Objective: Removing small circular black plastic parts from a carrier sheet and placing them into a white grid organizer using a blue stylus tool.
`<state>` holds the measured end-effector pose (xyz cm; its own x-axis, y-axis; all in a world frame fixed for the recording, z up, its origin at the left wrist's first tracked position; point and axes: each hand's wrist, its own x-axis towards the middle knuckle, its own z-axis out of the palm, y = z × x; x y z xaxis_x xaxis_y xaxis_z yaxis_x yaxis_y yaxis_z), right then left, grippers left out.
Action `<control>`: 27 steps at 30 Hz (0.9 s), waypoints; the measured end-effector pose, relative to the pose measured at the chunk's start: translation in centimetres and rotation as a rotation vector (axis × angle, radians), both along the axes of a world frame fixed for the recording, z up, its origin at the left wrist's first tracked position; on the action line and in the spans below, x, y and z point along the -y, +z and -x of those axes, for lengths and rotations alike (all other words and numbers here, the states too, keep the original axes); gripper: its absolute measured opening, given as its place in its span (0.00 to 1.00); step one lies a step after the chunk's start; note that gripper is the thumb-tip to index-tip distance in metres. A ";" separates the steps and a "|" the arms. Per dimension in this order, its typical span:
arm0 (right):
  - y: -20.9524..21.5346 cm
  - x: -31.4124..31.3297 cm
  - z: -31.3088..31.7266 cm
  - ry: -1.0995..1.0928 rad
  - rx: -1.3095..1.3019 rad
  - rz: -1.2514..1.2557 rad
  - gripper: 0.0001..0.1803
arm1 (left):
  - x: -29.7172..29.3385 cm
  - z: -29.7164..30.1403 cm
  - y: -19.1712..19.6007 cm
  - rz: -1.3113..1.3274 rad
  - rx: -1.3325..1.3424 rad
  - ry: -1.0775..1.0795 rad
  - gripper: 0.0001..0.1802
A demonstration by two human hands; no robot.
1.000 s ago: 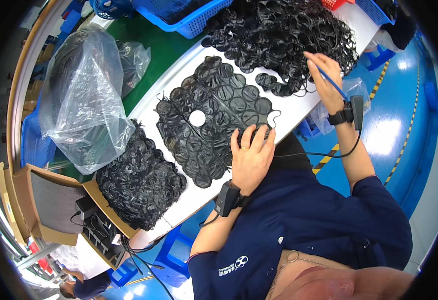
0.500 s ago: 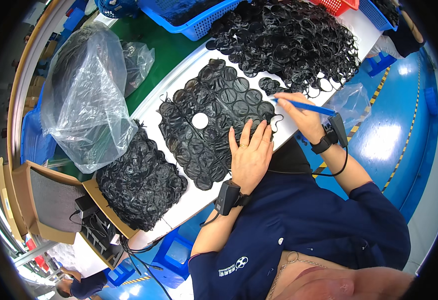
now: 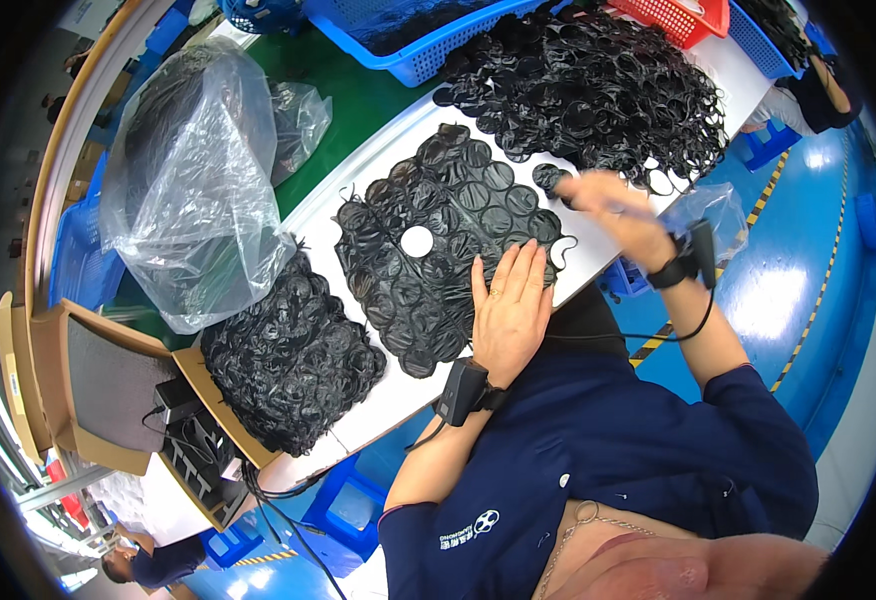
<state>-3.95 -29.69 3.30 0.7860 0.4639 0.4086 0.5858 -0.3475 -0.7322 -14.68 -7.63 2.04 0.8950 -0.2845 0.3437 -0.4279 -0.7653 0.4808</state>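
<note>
My left hand (image 3: 510, 310) lies flat with its fingers stretched out on the near right edge of a layer of black, flat ring-shaped pieces (image 3: 383, 270). A white round disc (image 3: 417, 241) rests on that layer. My right hand (image 3: 613, 215) is blurred by motion, its fingers closed round a slim blue pen-shaped tool (image 3: 630, 209). Its fingertips are at a small black round piece (image 3: 550, 178) between the layer and a large heap of black rings (image 3: 588, 95); whether they grip it is unclear.
Left of the layer sits another pile of black pieces (image 3: 293, 360). Beyond it are a clear plastic bag (image 3: 198, 200) and an open cardboard box (image 3: 108, 395). A blue basket (image 3: 418, 65) and a red basket (image 3: 693, 22) stand at the back. Another person (image 3: 813, 95) is at far right.
My right hand has turned and smeared, with the blue tool now less distinct. My left hand stays flat on the layer. The whole view has shifted slightly.
</note>
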 end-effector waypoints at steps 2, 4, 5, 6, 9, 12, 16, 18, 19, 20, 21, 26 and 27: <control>3.0 -0.2 -2.2 -0.320 -0.052 -0.218 0.13 | 0.0 0.0 0.1 0.014 -0.005 0.009 0.26; 1.3 1.6 -3.7 -0.404 0.366 0.398 0.12 | 0.1 0.0 -0.2 -0.006 0.004 0.000 0.25; 0.1 2.0 -3.9 -0.385 0.406 0.583 0.12 | 0.0 0.1 -0.4 -0.025 0.011 -0.015 0.24; -0.2 2.0 -3.8 -0.336 0.365 0.531 0.10 | 0.0 0.0 -0.6 -0.024 0.014 -0.016 0.23; 1.1 2.6 -3.6 -0.428 0.252 0.239 0.13 | 0.0 0.0 -0.6 0.007 0.016 -0.014 0.22; 1.8 1.8 -3.2 -0.449 0.194 0.272 0.14 | -0.1 0.2 -0.6 0.028 0.017 0.005 0.21; 2.8 2.1 -3.3 -0.474 0.060 0.191 0.15 | -0.5 0.1 0.1 0.090 0.055 -0.007 0.17; 1.6 2.9 -3.6 -0.440 -0.079 0.160 0.15 | -1.6 -0.2 1.0 0.090 0.077 0.062 0.16; 1.2 2.3 -3.6 -0.508 -0.057 0.113 0.16 | -3.1 -0.1 2.1 0.078 0.097 0.154 0.14; 1.2 1.8 -3.7 -0.578 -0.037 0.065 0.16 | -5.3 -0.2 2.9 0.054 0.132 0.272 0.12; 1.1 2.2 -3.5 -0.593 -0.034 0.074 0.16 | -7.2 -1.2 2.6 0.057 0.156 0.364 0.11; 0.9 1.0 -2.9 -0.590 -0.328 -0.070 0.22 | -16.9 -4.1 1.3 -0.007 -0.007 0.732 0.16; 0.7 0.5 -2.9 -0.584 -0.327 -0.127 0.22 | -17.9 -4.7 0.8 0.035 -0.128 0.749 0.17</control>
